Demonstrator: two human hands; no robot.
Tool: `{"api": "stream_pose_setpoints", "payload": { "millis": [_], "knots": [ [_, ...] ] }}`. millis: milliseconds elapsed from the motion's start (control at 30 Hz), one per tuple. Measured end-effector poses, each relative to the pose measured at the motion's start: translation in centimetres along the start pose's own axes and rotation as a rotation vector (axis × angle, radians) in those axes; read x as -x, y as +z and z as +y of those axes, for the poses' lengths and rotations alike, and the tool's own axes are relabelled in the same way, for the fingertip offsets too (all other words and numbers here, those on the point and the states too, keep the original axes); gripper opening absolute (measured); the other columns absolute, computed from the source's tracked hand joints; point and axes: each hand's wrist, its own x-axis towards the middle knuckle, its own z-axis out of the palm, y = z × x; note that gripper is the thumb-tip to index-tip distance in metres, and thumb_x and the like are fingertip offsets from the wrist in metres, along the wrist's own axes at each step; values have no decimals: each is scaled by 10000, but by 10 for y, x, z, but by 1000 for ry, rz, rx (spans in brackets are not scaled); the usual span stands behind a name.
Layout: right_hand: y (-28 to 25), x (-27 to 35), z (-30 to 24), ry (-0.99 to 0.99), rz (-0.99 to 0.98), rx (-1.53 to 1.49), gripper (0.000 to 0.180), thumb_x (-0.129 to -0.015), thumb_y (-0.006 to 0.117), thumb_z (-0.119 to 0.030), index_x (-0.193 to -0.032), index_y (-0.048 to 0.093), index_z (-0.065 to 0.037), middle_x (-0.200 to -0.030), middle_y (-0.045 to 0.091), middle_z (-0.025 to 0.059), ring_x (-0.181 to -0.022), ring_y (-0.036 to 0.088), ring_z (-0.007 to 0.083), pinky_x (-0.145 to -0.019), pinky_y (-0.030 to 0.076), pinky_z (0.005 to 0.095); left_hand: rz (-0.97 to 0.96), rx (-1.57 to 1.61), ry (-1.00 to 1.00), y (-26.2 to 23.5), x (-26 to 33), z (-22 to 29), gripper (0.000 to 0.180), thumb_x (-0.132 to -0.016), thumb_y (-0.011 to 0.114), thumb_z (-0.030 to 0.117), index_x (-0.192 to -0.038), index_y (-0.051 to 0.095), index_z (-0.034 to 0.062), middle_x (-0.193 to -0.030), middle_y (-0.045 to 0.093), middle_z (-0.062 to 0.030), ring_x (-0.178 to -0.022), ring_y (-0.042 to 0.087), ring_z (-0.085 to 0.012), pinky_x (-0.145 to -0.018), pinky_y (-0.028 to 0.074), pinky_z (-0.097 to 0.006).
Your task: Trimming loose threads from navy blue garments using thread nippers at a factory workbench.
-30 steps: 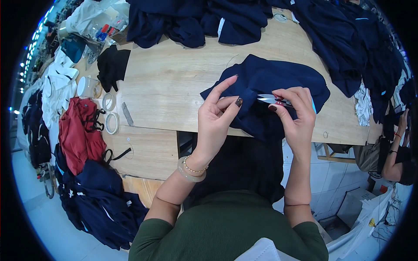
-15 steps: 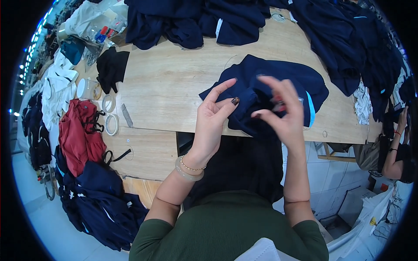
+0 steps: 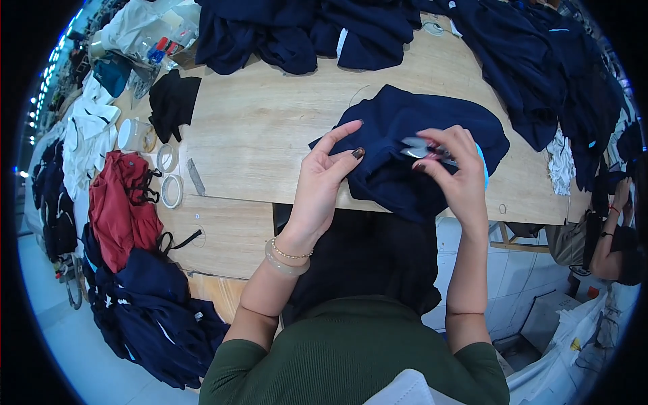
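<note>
Your right hand [image 3: 464, 177] pinches small red-handled snips [image 3: 416, 152] between thumb and fingers, the blurred blades pointing left over the navy garment [image 3: 442, 115]; whether they are parted, I cannot tell. Your left hand [image 3: 321, 177] has its index finger spread away from the thumb, whose tip sits at the garment's left part; I cannot tell whether a hidden finger pinches the cloth from below.

That garment lies bunched on the wooden table [image 3: 256, 135], between and beyond your hands, with its light-blue strip [image 3: 482, 165] just beside the right one. Left of the garment, well apart, lie a grey strip [image 3: 196, 177] and two tape rolls [image 3: 172, 192]; navy cloth [image 3: 368, 37] is piled beyond it.

Expect the garment to feel soft, limp and fairly light, slumping rather than keeping shape. Take it by a fold at its left, thumb against finger; the snips should feel stiff and light, best held by their handles.
</note>
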Motion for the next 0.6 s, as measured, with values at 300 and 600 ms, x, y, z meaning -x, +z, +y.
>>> {"api": "stream_pose_setpoints", "payload": {
  "millis": [300,600],
  "knots": [
    [11,0,-13,-153,-94,144,352,-655,788,-212,-945,690,-39,-712,549,43,-678,480,196,-598,399,295,18,-23,0,4,1,-1,443,-900,582,5,-1330,475,12,-870,675,-34,-827,556,-16,-791,405,-170],
    [-4,2,-3,55,262,-321,155,-925,593,-112,-1051,611,-23,-948,582,29,-750,519,69,-704,452,201,14,-84,62,-5,1,-5,384,-901,570,-5,-1282,519,-6,-1012,658,-47,-924,580,-45,-849,431,-169]
  ]
}}
